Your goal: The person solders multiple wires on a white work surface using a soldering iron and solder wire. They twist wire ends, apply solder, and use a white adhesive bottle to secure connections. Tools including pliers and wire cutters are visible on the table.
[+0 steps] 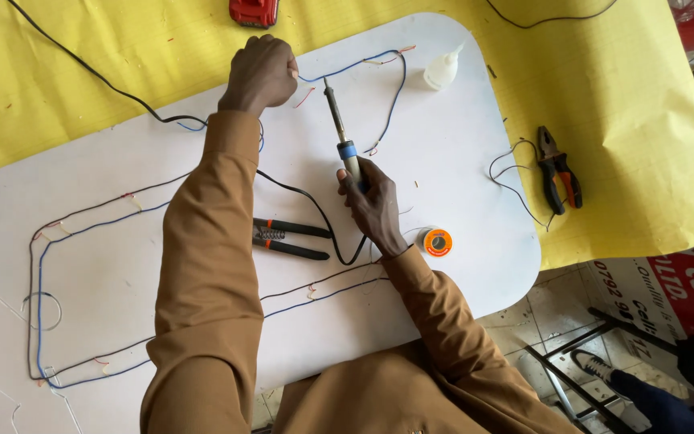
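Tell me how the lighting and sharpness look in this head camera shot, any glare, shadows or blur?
Head view: light is even and soft, with no hard glare on the white board; only faint shadows lie beside the right hand holding the soldering iron and under the left hand. Wires and the pliers look sharp; the frame's edges bow slightly, as from a wide lens.
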